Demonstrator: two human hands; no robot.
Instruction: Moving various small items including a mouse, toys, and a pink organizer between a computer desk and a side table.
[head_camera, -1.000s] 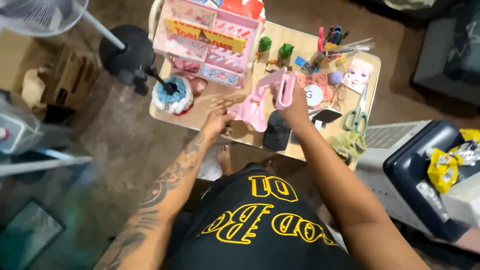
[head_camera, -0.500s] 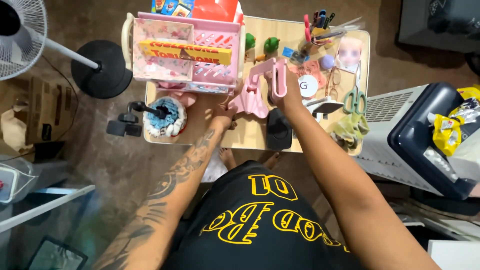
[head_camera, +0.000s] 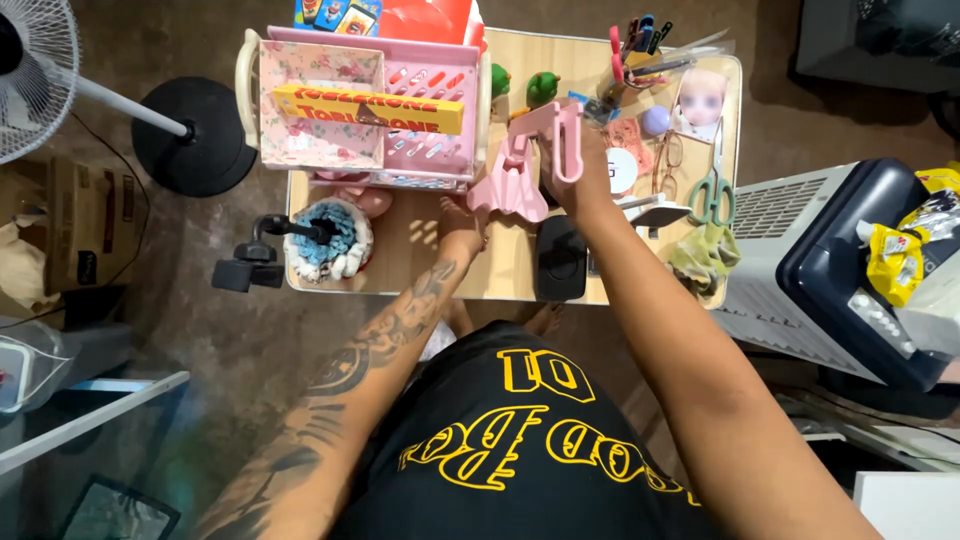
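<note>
Brown carpeted floor surrounds a small wooden table in the head view, with a fan stand to its left and a white and dark blue appliance to its right. On the table's far left part stands a pink basket with a long yellow box lying across it. Near the front left edge sits a blue and white knitted bundle with a black clamp arm reaching over the edge beside it. The right hand is closed around the upright part of a pink stand, holding it raised above the middle of the table; the stand's wide flared foot hangs toward the left hand. The left hand rests low on the table just beside that foot, its fingers curled; whether it grips anything I cannot tell. A black pad lies just under the right forearm at the table's front edge. Further right lie green-handled scissors, a pair of glasses, a doll face card and a cup of pens. Two green toy ducks stand behind the pink stand. A yellowish cloth is crumpled at the front right corner.
</note>
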